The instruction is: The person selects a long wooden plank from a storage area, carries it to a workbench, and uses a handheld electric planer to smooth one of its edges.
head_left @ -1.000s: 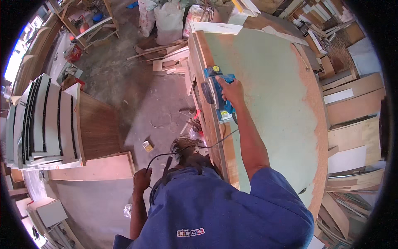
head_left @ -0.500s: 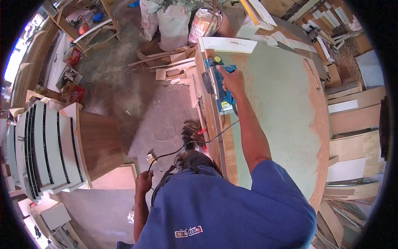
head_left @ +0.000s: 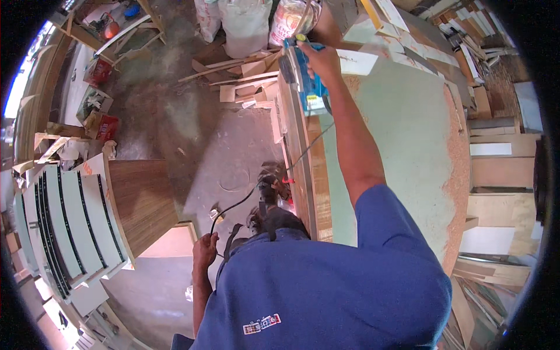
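My right hand is closed round the handle of a blue electric planer. The planer sits at the far end of a long wooden edge, on the left side of a workbench with a pale green top. From the planer's rear, a black power cord runs back across the edge and sags over the floor to my left side. Down there my left hand is closed on the cord, away from the bench. The planer's underside is hidden.
Wood shavings lie along the bench's right side. Offcuts and full sacks stand beyond the bench's far left corner. White panels with black rails and a brown cabinet side are at left. Stacked boards fill the right.
My right hand has moved the planer farther away along the wooden edge, and my right arm is stretched further. My left hand still holds the cord at nearly the same place.
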Demonstrator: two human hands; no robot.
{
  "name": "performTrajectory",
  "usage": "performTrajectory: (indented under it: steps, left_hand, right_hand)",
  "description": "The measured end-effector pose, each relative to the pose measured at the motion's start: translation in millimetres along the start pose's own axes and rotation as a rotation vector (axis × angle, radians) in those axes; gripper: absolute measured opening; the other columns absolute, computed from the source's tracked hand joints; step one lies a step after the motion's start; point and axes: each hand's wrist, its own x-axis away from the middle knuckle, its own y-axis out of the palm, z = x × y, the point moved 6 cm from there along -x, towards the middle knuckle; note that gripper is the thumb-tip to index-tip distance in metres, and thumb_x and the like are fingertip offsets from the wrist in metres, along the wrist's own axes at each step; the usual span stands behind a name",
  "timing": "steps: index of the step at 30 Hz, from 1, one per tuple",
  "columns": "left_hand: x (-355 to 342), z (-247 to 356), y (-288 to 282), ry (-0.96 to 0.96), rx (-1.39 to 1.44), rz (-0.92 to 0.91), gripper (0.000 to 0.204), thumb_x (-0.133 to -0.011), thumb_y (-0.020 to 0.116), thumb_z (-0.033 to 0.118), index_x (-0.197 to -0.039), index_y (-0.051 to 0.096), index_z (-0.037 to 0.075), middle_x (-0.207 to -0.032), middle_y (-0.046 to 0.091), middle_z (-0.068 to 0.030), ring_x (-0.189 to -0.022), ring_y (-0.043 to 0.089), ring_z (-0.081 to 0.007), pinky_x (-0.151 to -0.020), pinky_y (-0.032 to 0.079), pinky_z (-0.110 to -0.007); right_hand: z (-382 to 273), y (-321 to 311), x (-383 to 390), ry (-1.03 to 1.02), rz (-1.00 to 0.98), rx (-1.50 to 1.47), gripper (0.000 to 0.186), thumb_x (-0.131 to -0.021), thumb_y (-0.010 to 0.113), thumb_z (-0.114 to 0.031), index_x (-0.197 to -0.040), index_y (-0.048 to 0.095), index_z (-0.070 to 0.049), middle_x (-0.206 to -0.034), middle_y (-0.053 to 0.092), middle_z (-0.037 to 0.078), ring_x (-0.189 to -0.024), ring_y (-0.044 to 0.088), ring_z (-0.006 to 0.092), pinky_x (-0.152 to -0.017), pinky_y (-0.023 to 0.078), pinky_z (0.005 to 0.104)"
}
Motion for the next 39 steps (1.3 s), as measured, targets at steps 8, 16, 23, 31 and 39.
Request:
performTrajectory:
  steps: [8, 16, 23, 31, 39]
  left_hand:
    - [9.0, -2.8, -1.6, 0.038, 0.013, 0.011, 0.046, -0.103, 0.054, 0.044, -0.095, 0.075, 0.004, -0.085, 0.073, -0.0207, -0.084, 0.071, -0.0373, -0.076, 0.052, -0.047]
    - [35.5, -23.5, -13.8, 0.168, -0.059, 0.054, 0.043, -0.102, 0.058, 0.042, -0.101, 0.076, 0.003, -0.091, 0.075, -0.0212, -0.088, 0.073, -0.0358, -0.078, 0.054, -0.044]
    - [56.6, -50.7, -11.1, 0.3, -0.092, 0.065, 0.043, -0.101, 0.059, 0.041, -0.104, 0.075, 0.001, -0.09, 0.073, -0.0239, -0.087, 0.073, -0.0363, -0.076, 0.053, -0.045]
    - [90.4, -26.5, 21.9, 0.547, -0.333, -0.056, 0.038, -0.096, 0.065, 0.04, -0.094, 0.075, 0.004, -0.08, 0.068, -0.0241, -0.077, 0.071, -0.0355, -0.069, 0.051, -0.045]
    - [138.9, 29.7, 115.5, 0.844, -0.465, -0.471, 0.038, -0.091, 0.073, 0.041, -0.091, 0.071, 0.003, -0.077, 0.066, -0.0216, -0.068, 0.064, -0.0356, -0.066, 0.049, -0.044]
  right_hand:
    - [13.7, -10.7, 37.5, -0.054, -0.03, -0.045, 0.059, -0.085, 0.083, -0.045, -0.058, 0.057, 0.001, -0.053, 0.056, 0.01, -0.041, 0.056, 0.0192, -0.038, 0.042, 0.0347]
    - [54.9, -53.0, 180.1, -0.006, -0.035, -0.008, 0.052, -0.089, 0.08, -0.041, -0.064, 0.06, -0.001, -0.053, 0.055, 0.007, -0.041, 0.054, 0.0161, -0.038, 0.041, 0.0337]
    - [112.8, -112.3, 360.0, 0.138, 0.024, 0.08, 0.057, -0.084, 0.079, -0.054, -0.069, 0.069, 0.0, -0.054, 0.063, 0.008, -0.047, 0.064, 0.0179, -0.049, 0.052, 0.0346]
    - [198.4, -176.5, 598.3, 0.305, 0.075, 0.248, 0.076, -0.081, 0.076, -0.063, -0.108, 0.069, 0.008, -0.088, 0.073, 0.025, -0.086, 0.073, 0.0359, -0.077, 0.056, 0.0448]
    - [231.5, -231.7, 814.2, 0.389, 0.114, 0.225, 0.051, -0.081, 0.086, -0.034, -0.111, 0.07, 0.005, -0.09, 0.075, 0.019, -0.082, 0.071, 0.0236, -0.076, 0.056, 0.0398]
